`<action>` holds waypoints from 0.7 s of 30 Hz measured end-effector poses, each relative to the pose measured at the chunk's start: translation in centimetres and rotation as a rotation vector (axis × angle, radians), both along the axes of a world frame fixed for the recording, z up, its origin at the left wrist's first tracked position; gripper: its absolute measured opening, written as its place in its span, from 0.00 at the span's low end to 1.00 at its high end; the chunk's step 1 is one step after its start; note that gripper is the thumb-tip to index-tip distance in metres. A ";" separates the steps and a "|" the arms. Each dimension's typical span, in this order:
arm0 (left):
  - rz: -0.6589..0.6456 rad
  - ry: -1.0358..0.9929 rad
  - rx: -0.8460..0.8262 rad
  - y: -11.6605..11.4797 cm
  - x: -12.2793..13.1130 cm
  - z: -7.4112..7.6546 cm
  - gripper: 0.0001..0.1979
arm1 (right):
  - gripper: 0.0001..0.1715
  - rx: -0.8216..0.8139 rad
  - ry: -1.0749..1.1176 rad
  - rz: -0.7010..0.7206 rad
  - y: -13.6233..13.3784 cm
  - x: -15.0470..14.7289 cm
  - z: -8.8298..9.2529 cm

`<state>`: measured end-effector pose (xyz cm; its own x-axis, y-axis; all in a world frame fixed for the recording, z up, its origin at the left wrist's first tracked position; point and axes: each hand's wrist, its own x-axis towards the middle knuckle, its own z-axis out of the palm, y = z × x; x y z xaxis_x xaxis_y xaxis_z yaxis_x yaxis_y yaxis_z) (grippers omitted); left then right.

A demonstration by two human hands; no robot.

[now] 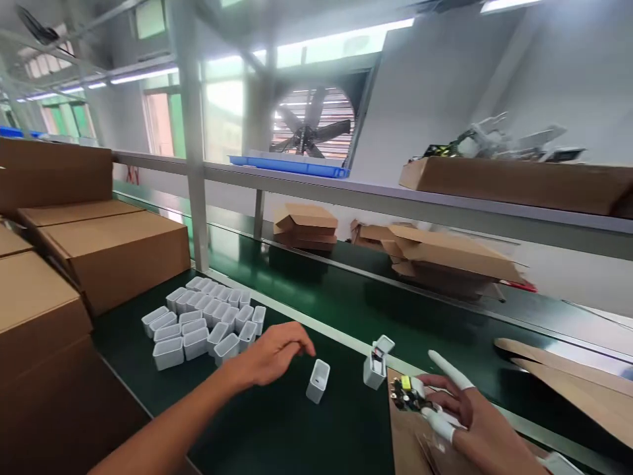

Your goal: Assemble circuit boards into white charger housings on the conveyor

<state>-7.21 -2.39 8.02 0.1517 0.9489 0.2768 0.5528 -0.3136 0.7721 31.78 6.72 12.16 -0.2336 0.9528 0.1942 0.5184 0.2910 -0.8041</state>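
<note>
My left hand (pixel 274 356) hovers over the green mat with its fingers loosely curled and nothing in it. Just to its right stands a single white plastic shell (pixel 317 381). A cluster of several white shells (pixel 205 320) lies behind the hand. My right hand (pixel 462 412), with white finger cots, pinches a small green circuit board (pixel 406 393) over a piece of cardboard (pixel 403 439); its index finger sticks out. A white shell with an opened lid (pixel 376 363) stands between the two hands.
Cardboard boxes (pixel 99 244) are stacked at the left. A green conveyor belt (pixel 370 303) behind the mat carries flattened cartons (pixel 445 254). A shelf rail above holds a blue tray (pixel 289 165) and a cardboard tray of parts (pixel 514 181). A wall fan (pixel 309 125) is at the back.
</note>
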 end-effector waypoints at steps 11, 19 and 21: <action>-0.117 -0.206 -0.245 4.9 7.6 -9.2 0.57 | 0.39 0.193 0.005 0.188 -2.9 -7.4 -6.0; -0.122 -0.140 0.078 3.7 7.7 -10.2 0.53 | 0.45 0.322 -0.134 0.269 -4.0 -7.4 -8.9; -0.110 -0.121 0.111 3.6 7.6 -10.2 0.52 | 0.44 0.333 -0.147 0.286 -4.2 -7.4 -9.1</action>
<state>0.41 1.25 -2.18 0.2118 0.8911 0.4013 0.4158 -0.4538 0.7882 24.40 2.49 3.10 -0.5257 0.7375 0.4241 0.4816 0.6689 -0.5662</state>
